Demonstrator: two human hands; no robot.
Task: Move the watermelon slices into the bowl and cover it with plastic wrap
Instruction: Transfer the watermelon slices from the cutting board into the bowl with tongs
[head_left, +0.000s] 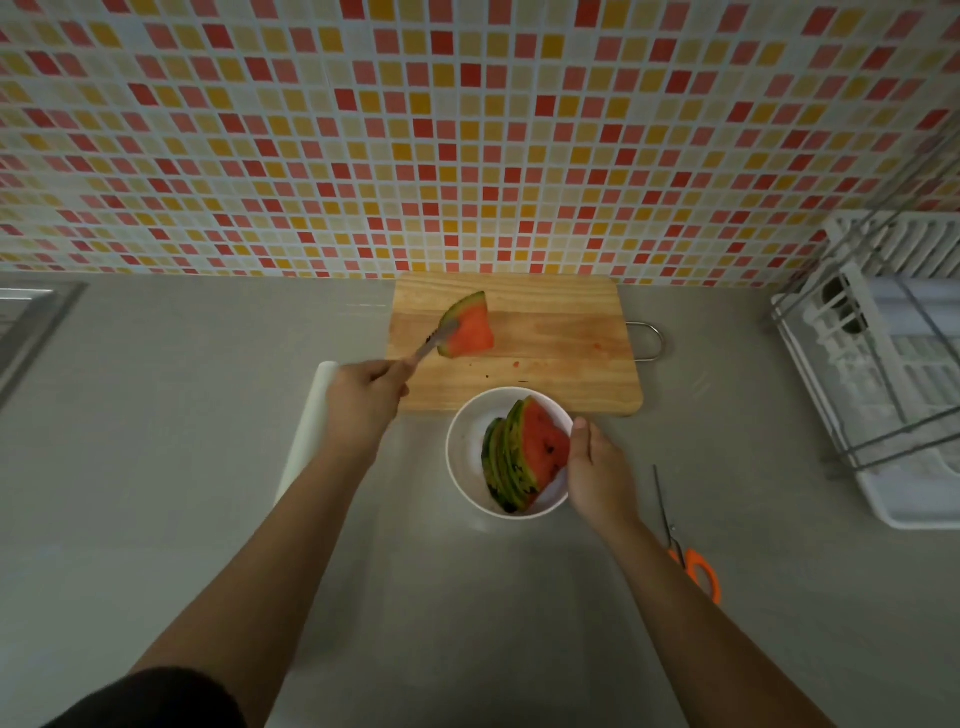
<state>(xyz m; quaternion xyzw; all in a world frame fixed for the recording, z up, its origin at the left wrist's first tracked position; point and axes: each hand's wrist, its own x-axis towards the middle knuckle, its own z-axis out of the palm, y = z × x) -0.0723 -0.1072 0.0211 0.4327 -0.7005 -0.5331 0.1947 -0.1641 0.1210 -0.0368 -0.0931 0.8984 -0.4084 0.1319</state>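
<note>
Tool (431, 345) gripped in my left hand (363, 395) touches the last slice (470, 327); my right hand (597, 467) holds the bowl (460, 457). Next, I lift.

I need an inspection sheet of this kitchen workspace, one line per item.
Surface: grey countertop with a wooden cutting board on it.
Job's things: one watermelon slice on the board; several slices in the white round bowl; white plastic wrap roll under the left forearm.
Clutter: orange-handled scissors right of the bowl.
Grippers: left hand grips a metal utensil touching the board's slice; right hand touches the bowl's rim.
Cables: nothing seen.
Surroundings: red-and-yellow tiled wall, white dish rack right, steel sink edge left.
</note>
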